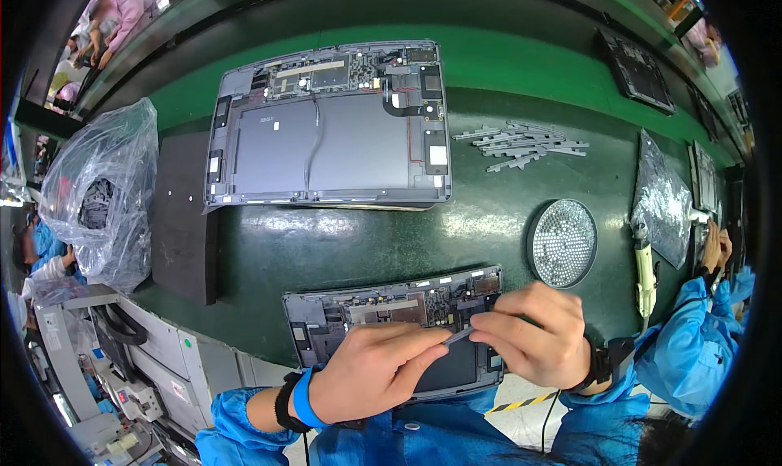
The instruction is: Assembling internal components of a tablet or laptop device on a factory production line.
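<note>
Over the near open device casing [314, 313], my two hands meet at a thin dark grey strip [461, 335]. The fingertips of my left hand [366, 376] pinch one end of it. My right hand [539, 336] grips the other end between thumb and fingers. This casing, with circuit boards along its far side, lies close to my body, and my hands hide much of its middle. Farther off, a second open casing [273, 152] shows a large flat grey battery area and a cable across it. To its right lies a loose pile of slim grey strips [521, 146].
A round dish [532, 250] of small shiny pieces stands right of centre. Beyond it are a pale green electric screwdriver [645, 280] and a clear bag [664, 205]. A black block [183, 222] and a large plastic bag [122, 156] occupy the left. A co-worker's blue sleeve [688, 348] is at right.
</note>
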`<state>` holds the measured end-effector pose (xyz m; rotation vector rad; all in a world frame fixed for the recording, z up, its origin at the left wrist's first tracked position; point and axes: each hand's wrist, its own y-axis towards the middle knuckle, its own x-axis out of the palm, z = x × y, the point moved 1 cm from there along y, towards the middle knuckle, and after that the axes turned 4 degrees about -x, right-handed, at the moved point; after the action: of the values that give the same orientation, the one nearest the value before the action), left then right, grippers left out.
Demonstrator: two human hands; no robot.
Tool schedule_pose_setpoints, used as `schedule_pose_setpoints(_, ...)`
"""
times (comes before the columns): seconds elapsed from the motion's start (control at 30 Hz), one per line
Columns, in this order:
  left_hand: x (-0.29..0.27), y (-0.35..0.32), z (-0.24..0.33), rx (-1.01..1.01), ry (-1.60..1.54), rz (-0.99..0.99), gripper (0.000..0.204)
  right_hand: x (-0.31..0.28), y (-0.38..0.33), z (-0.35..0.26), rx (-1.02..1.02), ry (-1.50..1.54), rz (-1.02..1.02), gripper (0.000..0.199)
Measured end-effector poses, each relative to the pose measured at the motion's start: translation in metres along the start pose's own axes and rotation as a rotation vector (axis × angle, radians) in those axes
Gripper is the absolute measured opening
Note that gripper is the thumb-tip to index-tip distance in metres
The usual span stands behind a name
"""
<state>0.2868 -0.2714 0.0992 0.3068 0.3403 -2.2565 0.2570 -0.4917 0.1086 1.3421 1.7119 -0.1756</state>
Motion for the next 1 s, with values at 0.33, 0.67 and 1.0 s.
schedule_pose_setpoints(0.33,-0.024,0.036,-0.038,-0.106,0.195,0.226,0.012,0.009,-0.001,0.030,0.502,0.291,-0.037,0.006)
schedule_pose_setpoints(0.67,-0.023,0.037,-0.048,-0.207,0.096,0.134,0.014,0.008,0.000,0.038,0.555,0.296,-0.070,0.006)
schedule_pose_setpoints(1.0,-0.020,0.041,-0.042,-0.241,0.114,0.126,0.012,0.009,0.008,0.035,0.653,0.266,-0.105,0.009)
